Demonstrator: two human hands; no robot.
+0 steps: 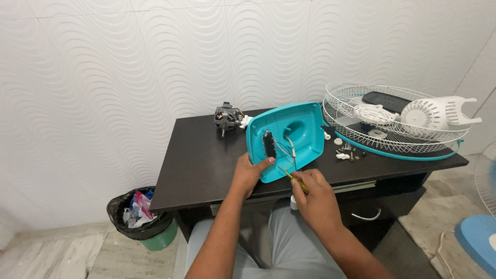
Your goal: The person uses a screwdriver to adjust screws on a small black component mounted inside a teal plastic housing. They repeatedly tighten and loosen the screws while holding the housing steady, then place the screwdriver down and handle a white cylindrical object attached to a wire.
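Note:
A teal plastic fan base shell (302, 129) stands tilted on the dark table (196, 165), its hollow inside facing me, with a black switch block and thin wires inside. My left hand (248, 173) grips its lower left edge, thumb on the rim. My right hand (312, 194) holds a thin screwdriver (290, 175) with a yellow-green handle, its tip pointing into the lower part of the shell near the wires.
A small electric motor (227, 119) sits at the table's back. White wire fan guards (392, 121) and a white motor cover (436, 113) lie at right, small screws and knobs (346, 152) beside them. A black-lined bin (139, 217) stands on the floor at left.

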